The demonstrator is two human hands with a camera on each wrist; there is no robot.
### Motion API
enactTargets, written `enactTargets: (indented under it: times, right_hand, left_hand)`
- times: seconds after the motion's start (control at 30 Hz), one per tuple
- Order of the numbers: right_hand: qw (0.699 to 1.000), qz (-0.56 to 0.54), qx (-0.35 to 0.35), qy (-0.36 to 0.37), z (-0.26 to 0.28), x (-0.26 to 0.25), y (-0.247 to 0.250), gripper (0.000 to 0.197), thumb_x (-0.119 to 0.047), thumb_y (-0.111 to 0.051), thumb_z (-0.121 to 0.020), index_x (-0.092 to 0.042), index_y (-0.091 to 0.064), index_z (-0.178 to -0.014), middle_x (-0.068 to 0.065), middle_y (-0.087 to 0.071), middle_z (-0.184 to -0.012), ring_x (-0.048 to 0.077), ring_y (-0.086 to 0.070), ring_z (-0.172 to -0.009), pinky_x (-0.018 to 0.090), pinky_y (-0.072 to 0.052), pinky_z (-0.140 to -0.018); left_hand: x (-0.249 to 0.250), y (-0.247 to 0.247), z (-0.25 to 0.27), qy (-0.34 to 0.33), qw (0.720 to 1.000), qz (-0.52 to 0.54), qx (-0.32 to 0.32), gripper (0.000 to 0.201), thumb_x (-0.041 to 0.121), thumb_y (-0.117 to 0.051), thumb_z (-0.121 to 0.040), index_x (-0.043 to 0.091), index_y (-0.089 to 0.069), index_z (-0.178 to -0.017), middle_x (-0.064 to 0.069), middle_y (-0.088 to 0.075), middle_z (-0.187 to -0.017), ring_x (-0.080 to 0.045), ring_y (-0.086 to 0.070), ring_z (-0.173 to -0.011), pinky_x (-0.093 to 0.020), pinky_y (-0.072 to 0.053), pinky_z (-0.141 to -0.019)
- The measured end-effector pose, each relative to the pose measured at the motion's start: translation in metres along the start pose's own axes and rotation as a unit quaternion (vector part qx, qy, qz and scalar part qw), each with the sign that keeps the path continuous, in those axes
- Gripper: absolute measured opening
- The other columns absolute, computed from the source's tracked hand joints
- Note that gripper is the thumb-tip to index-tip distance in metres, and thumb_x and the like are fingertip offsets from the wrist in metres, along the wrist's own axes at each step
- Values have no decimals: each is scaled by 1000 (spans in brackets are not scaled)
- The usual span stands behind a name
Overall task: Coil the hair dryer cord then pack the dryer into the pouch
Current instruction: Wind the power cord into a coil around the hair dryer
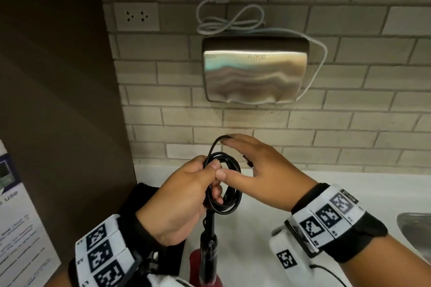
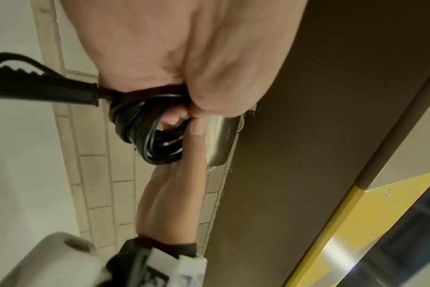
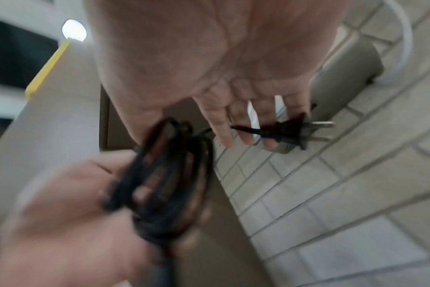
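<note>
A white surface (image 1: pixel 268 196) is backed by a pale brick-tiled wall (image 1: pixel 349 137), with a dark panel (image 1: pixel 58 77) closing off the 9 o'clock side.

At the centre, the coiled black cord (image 1: pixel 225 184) is gripped by the left hand (image 1: pixel 184 202), whose fingers are curled round the bundled loops. The last loose length is carried by the right hand (image 1: pixel 258 170), at 3 o'clock of the coil: its fingers are nearly straight, the cord passes between them, and the plug (image 3: pixel 292 132) hangs just past the fingertips. The right thumb is touched against the left thumb at the coil's rim.

From the coil, the cord's strain relief is seen running down toward 6 o'clock into the dark red hair dryer (image 1: pixel 205 263), which hangs below the left hand. A black pouch (image 1: pixel 137 200) is partly hidden behind the left wrist at 8 o'clock.

On the wall at 12 o'clock, a steel hand dryer (image 1: pixel 254 74) is mounted, its white cable (image 1: pixel 231 21) bundled on top. A double socket (image 1: pixel 136 16) is set at 11 o'clock. A printed notice (image 1: pixel 21 228) is seen on the dark panel, and a sink edge (image 1: pixel 415 223) at 3 o'clock.
</note>
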State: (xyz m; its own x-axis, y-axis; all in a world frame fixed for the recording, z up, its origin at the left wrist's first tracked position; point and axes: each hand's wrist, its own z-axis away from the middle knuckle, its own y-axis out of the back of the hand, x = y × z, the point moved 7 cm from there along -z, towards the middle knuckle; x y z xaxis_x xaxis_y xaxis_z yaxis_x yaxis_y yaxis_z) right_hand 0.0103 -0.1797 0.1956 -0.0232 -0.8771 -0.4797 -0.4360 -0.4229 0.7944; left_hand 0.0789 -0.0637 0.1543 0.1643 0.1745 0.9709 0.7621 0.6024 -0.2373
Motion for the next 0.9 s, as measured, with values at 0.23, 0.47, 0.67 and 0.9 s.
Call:
enactTargets:
  times: [0.23, 0.47, 0.67, 0.9]
  right_hand:
    - [964, -247, 49, -87, -5, 3, -14, 61, 0, -61, -82, -23, -53, -138, -2, -63, -131, 13, -66, -111, 24, -54, -92]
    - [917, -376, 102, -86, -9, 9, -26, 57, 8, -65, -79, -16, -58, -130, 8, -56, -128, 20, -68, -108, 25, -57, -84]
    - [908, -382, 111, -132, -7, 17, -37, 57, -9, -67, -67, -22, -63, -122, 4, -58, -122, 21, -69, -88, 30, -58, -78]
    - [782, -595, 13, -186, -6, 23, -52, 44, 6, -62, -79, -4, -63, -121, 15, -67, -100, 23, -66, -73, 34, -55, -67]
  left_hand:
    - [0, 4, -3, -32, 993, -108, 44, 20, 25, -46, -104, 14, -59, -93, -3, -54, -78, -16, -52, -69, -32, -44, -72]
    - [-7, 11, -9, -27, 984, -165, 68, 21, 31, -44, -105, 22, -62, -100, -7, -51, -110, -16, -61, -75, -29, -44, -70]
    - [-9, 10, -11, -70, 973, -207, 72, 22, 29, -41, -106, 19, -60, -107, -5, -64, -100, -8, -61, -63, -26, -49, -69]
    - [-13, 9, -11, -59, 988, -142, 14, 22, 27, -45, -104, 18, -63, -113, -12, -72, -109, -20, -70, -97, -32, -55, -86]
